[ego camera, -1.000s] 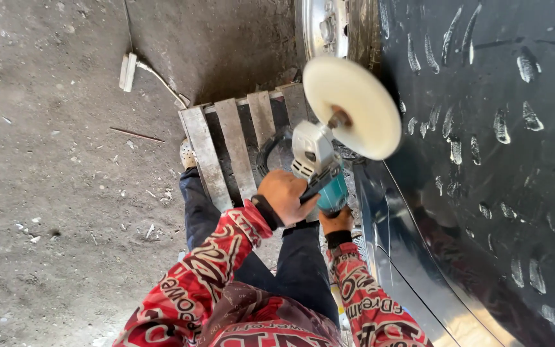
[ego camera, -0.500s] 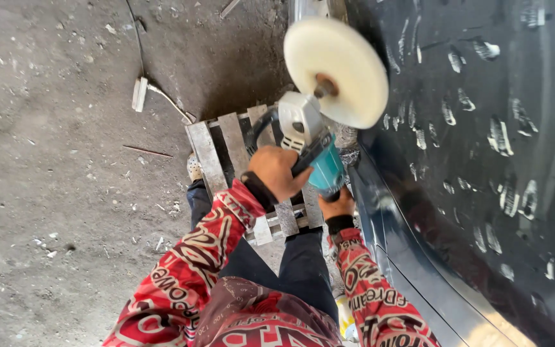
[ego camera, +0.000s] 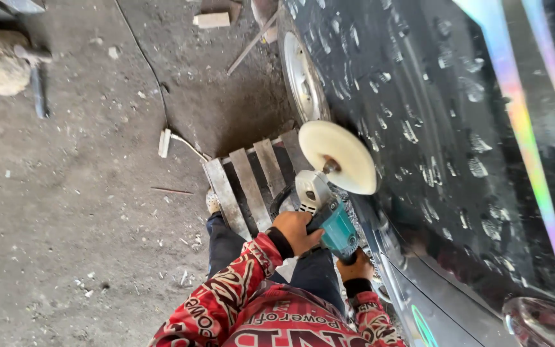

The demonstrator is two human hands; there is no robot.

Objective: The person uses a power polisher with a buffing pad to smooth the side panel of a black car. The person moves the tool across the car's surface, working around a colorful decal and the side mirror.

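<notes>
Polisher gripped in both hands, pad held at a dark car panel.

The left hand (ego camera: 295,230) is clenched on the side handle of the teal polisher (ego camera: 330,222); the right hand (ego camera: 356,265) is wrapped around its rear grip, just below and behind. The cream pad (ego camera: 338,156) is carried ahead of the left hand, its edge at the dark car body (ego camera: 470,141), which is dotted with pale dabs; contact cannot be confirmed. The pad is best kept flat and the strokes overlapped. A wheel (ego camera: 303,80) lies beyond the pad. A slatted pallet (ego camera: 245,183) sits under the knees, and open dirt floor (ego camera: 65,225) lies to the left.
</notes>
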